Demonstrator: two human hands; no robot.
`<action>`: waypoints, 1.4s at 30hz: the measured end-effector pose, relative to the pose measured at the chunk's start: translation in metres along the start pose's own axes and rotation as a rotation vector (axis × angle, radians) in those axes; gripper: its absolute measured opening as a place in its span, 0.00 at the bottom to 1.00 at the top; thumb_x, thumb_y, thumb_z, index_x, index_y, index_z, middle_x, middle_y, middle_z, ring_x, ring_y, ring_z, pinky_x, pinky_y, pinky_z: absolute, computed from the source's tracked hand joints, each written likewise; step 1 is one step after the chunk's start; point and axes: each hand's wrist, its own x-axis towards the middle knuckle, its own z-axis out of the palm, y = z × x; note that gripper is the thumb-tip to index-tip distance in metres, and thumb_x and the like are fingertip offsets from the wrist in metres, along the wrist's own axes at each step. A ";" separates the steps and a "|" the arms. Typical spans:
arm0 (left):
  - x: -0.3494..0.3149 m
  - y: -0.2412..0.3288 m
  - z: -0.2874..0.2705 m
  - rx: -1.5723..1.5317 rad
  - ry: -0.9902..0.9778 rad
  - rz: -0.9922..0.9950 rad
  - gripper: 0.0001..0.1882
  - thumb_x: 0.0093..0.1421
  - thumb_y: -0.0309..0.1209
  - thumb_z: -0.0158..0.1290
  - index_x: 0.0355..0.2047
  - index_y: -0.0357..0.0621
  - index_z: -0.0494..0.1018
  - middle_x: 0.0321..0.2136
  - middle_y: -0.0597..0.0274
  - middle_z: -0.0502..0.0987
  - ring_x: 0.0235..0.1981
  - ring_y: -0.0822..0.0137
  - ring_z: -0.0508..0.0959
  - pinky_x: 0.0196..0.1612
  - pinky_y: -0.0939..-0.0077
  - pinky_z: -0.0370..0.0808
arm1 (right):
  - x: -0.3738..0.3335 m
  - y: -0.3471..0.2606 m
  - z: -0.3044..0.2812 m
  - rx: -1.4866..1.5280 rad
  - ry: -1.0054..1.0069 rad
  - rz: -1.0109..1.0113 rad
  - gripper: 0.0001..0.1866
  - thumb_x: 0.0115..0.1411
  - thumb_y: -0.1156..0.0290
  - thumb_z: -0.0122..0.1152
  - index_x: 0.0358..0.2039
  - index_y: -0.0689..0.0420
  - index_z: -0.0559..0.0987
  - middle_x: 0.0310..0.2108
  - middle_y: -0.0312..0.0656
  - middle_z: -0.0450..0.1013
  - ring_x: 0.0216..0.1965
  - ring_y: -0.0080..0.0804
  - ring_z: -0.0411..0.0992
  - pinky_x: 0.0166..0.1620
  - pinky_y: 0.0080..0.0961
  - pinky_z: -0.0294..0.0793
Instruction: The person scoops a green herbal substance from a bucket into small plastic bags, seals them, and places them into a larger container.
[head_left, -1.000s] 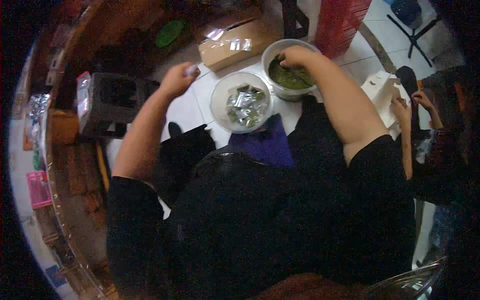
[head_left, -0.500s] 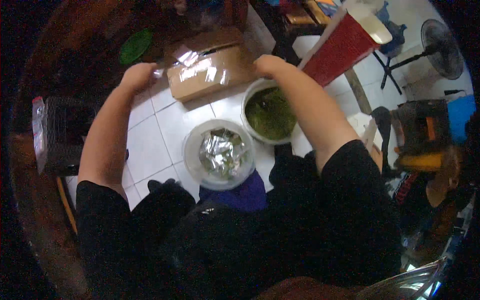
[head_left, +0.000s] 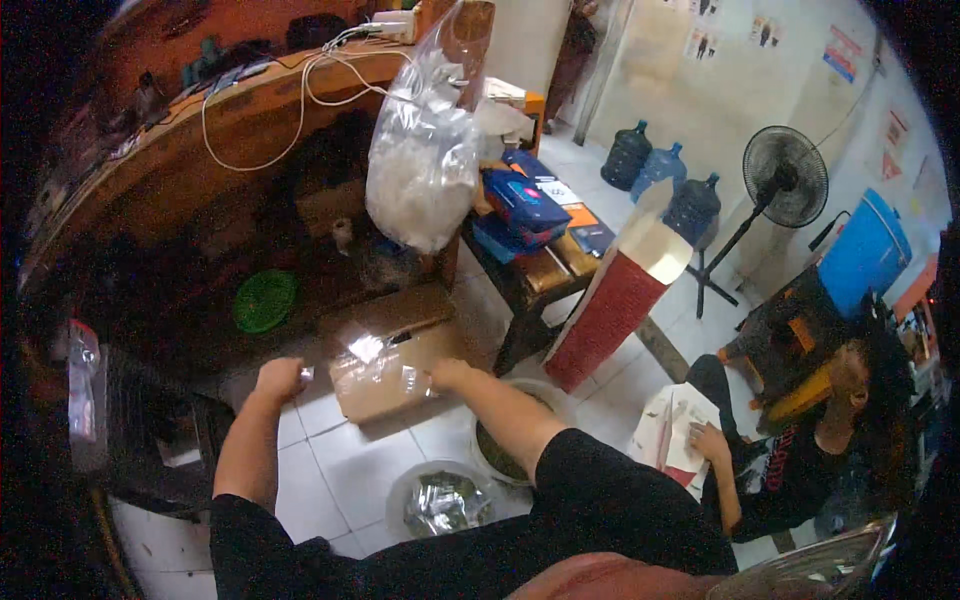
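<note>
A brown cardboard box (head_left: 372, 400) stands on the tiled floor ahead of me, with shiny clear plastic packets (head_left: 366, 348) on its top. Left of the box is my left hand (head_left: 280, 380), closed around a small shiny clear plastic packet (head_left: 307, 374) that pokes out of its fingers. My right hand (head_left: 447, 376) is closed at the box's right end; what its fingers hold, if anything, I cannot make out. Nearer to me stands a translucent tub (head_left: 398, 497) holding clear packets with green contents. Beside it, a second white tub (head_left: 548, 392) is partly hidden by my right forearm.
At right a seated person's hand (head_left: 708, 440) rests on a white sheet (head_left: 660, 425). A tall red carton (head_left: 610, 315), a fan (head_left: 785, 178) and water jugs (head_left: 692, 208) stand beyond. A bulging clear bag (head_left: 425, 170) hangs by the counter (head_left: 150, 150); a green basket (head_left: 265, 300) lies below.
The view has tilted up, bringing the counter, hanging bag and wall into sight. My right hand has come in closer to the box's right end. My left hand stays closed beside the box.
</note>
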 end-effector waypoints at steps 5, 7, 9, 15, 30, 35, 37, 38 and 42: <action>0.016 -0.011 0.038 -0.062 -0.034 -0.060 0.10 0.41 0.33 0.47 0.26 0.46 0.69 0.25 0.53 0.72 0.31 0.56 0.71 0.34 0.64 0.68 | 0.024 0.023 0.043 0.451 -0.089 -0.021 0.19 0.47 0.58 0.46 0.36 0.58 0.69 0.30 0.48 0.68 0.32 0.39 0.67 0.34 0.32 0.66; 0.017 -0.018 0.052 -0.169 0.007 -0.119 0.11 0.42 0.32 0.46 0.29 0.46 0.69 0.26 0.53 0.72 0.31 0.56 0.71 0.34 0.65 0.67 | 0.029 0.016 0.058 0.690 -0.102 0.158 0.20 0.48 0.59 0.47 0.38 0.57 0.67 0.31 0.47 0.67 0.32 0.37 0.66 0.34 0.31 0.66; 0.012 -0.018 0.070 -0.182 0.008 -0.151 0.12 0.42 0.33 0.46 0.30 0.47 0.69 0.27 0.52 0.71 0.32 0.55 0.71 0.35 0.65 0.67 | 0.030 0.011 0.079 0.927 -0.098 0.327 0.21 0.48 0.59 0.47 0.40 0.57 0.65 0.32 0.47 0.67 0.33 0.36 0.65 0.34 0.31 0.65; -0.013 -0.038 0.109 -0.207 -0.033 -0.174 0.11 0.42 0.33 0.46 0.27 0.45 0.68 0.26 0.49 0.71 0.31 0.52 0.70 0.34 0.62 0.66 | 0.056 -0.012 0.120 1.206 -0.028 0.588 0.25 0.48 0.60 0.46 0.47 0.57 0.59 0.37 0.46 0.64 0.35 0.33 0.64 0.35 0.28 0.65; -0.033 0.012 0.117 -0.506 0.186 -0.110 0.12 0.45 0.37 0.47 0.22 0.39 0.67 0.23 0.50 0.69 0.27 0.53 0.69 0.31 0.67 0.65 | 0.063 -0.002 0.105 0.920 0.327 0.131 0.17 0.49 0.73 0.44 0.42 0.57 0.63 0.27 0.45 0.69 0.28 0.36 0.68 0.31 0.29 0.67; -0.046 0.102 0.067 -1.102 0.145 -0.121 0.14 0.43 0.39 0.50 0.25 0.42 0.71 0.22 0.58 0.72 0.24 0.66 0.72 0.31 0.76 0.67 | -0.010 -0.058 0.014 0.694 0.376 -0.252 0.08 0.45 0.69 0.53 0.27 0.56 0.70 0.20 0.44 0.67 0.24 0.37 0.67 0.27 0.29 0.65; -0.072 0.131 0.007 -1.320 0.082 -0.162 0.11 0.44 0.36 0.52 0.23 0.42 0.70 0.16 0.64 0.69 0.20 0.73 0.68 0.20 0.77 0.65 | -0.065 -0.074 -0.038 0.569 0.346 -0.312 0.08 0.43 0.67 0.54 0.24 0.55 0.70 0.21 0.45 0.67 0.24 0.39 0.67 0.27 0.29 0.65; -0.081 0.139 -0.001 -1.468 0.123 -0.167 0.12 0.44 0.38 0.53 0.23 0.43 0.69 0.15 0.66 0.67 0.16 0.74 0.64 0.16 0.80 0.63 | -0.087 -0.081 -0.056 0.531 0.414 -0.378 0.08 0.43 0.67 0.54 0.24 0.55 0.70 0.21 0.45 0.67 0.24 0.40 0.66 0.27 0.30 0.64; -0.110 0.161 -0.025 -1.720 0.284 -0.035 0.15 0.43 0.35 0.54 0.31 0.44 0.66 0.18 0.68 0.67 0.15 0.76 0.64 0.16 0.82 0.63 | -0.143 -0.081 -0.085 0.395 0.681 -0.628 0.08 0.42 0.70 0.52 0.26 0.55 0.71 0.21 0.43 0.67 0.24 0.41 0.66 0.27 0.32 0.64</action>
